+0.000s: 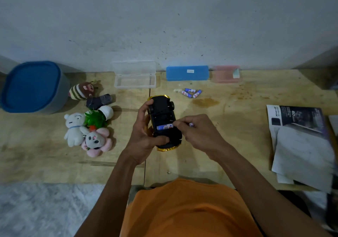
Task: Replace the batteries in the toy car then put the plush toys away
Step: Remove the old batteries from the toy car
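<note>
The yellow toy car [162, 112] is upside down above the table, black underside up, battery bay uncovered. My left hand [144, 136] grips it from the left side. One blue-and-white battery [164, 127] lies in the bay. My right hand [199, 132] pinches that battery's right end and holds another battery [191, 125] between its fingers. Three loose batteries [192, 93] lie on the table beyond the car. Plush toys sit at the left: a striped one [80, 91], a white bear [74, 128] and a pink flower-shaped one [97, 141].
A blue-lidded grey container [33, 87] stands at the far left. Against the wall are a clear open case [135, 75], a blue case [187, 73] and a pink case [226, 73]. A black part [99, 101] and a potted fake plant [98, 116] lie by the plush toys. Papers [300, 145] cover the right.
</note>
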A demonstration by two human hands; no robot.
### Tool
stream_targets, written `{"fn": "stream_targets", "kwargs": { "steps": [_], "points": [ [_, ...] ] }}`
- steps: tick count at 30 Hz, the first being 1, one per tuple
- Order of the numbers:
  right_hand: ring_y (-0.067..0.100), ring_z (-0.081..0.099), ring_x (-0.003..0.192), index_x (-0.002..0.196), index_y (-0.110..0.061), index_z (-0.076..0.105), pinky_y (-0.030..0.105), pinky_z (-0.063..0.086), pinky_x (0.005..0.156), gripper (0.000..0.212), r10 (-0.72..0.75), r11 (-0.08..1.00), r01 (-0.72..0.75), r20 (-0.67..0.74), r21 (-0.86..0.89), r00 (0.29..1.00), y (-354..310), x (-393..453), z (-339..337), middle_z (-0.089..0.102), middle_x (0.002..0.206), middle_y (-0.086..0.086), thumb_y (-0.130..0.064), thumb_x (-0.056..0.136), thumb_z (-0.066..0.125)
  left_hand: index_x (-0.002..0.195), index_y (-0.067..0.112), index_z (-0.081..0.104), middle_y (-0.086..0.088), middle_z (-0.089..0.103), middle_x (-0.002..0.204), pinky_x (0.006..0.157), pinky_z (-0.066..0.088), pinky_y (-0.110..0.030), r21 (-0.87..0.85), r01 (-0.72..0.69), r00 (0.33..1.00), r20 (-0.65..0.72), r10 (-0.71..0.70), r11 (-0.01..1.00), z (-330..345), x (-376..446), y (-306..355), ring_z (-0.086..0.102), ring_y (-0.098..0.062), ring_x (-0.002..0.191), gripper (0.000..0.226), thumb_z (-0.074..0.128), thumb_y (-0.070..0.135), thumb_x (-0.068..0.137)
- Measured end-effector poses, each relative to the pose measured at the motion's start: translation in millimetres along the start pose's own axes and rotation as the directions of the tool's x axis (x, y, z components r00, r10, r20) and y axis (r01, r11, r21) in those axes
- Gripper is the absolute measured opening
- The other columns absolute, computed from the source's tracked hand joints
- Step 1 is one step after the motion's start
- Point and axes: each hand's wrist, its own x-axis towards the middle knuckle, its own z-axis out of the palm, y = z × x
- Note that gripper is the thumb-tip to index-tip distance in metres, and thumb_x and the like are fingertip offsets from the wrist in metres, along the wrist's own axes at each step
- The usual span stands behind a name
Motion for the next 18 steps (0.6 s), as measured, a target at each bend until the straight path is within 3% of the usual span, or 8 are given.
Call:
{"fn": "stream_targets", "kwargs": {
  "steps": [5,9,15,18],
  "points": [
    [0.002,0.037,0.038,0.101,-0.011,0.076,0.017,0.026,0.038,0.02,0.172,0.964,-0.178,0.052,0.196,0.984,0,-1,6,0.05,0.051,-0.008,-0.021,0.1,0.059,0.147,0.029,0.035,-0.009,0.054,0.14,0.09,0.057,-0.052,0.025,-0.026,1.0,0.0,0.026,0.999,0,0,-1,0.061,-0.037,0.122,0.11,0.069,-0.024,0.057],
    [0.008,0.033,0.042,0.097,-0.007,0.073,0.022,0.021,0.041,0.016,0.282,0.9,-0.291,0.074,0.325,0.957,-4,0,9,0.049,0.057,-0.002,-0.017,0.098,0.061,0.148,0.025,0.033,-0.007,0.056,0.137,0.091,0.056,-0.054,0.057,-0.015,1.0,-0.008,0.015,0.998,0,0,-3,0.062,-0.035,0.12,0.109,0.067,-0.025,0.058],
    [0.003,0.041,0.042,0.097,-0.011,0.074,0.018,0.028,0.038,0.018,0.262,0.918,-0.242,-0.025,0.316,0.965,5,2,16,0.055,0.065,-0.002,-0.025,0.097,0.063,0.143,0.034,0.038,-0.011,0.054,0.138,0.092,0.055,-0.058,0.056,0.0,1.0,-0.023,0.002,0.998,-1,1,-2,0.061,-0.038,0.121,0.106,0.074,-0.01,0.054],
    [-0.004,0.049,0.043,0.098,-0.012,0.074,0.009,0.035,0.042,0.014,0.181,0.943,-0.148,-0.085,0.299,0.98,9,0,18,0.058,0.065,-0.009,-0.023,0.097,0.065,0.143,0.033,0.037,-0.01,0.053,0.138,0.089,0.057,-0.053,0.061,0.001,1.0,-0.031,0.001,0.998,-2,2,-2,0.062,-0.035,0.12,0.106,0.074,-0.012,0.054]
  ]
}}
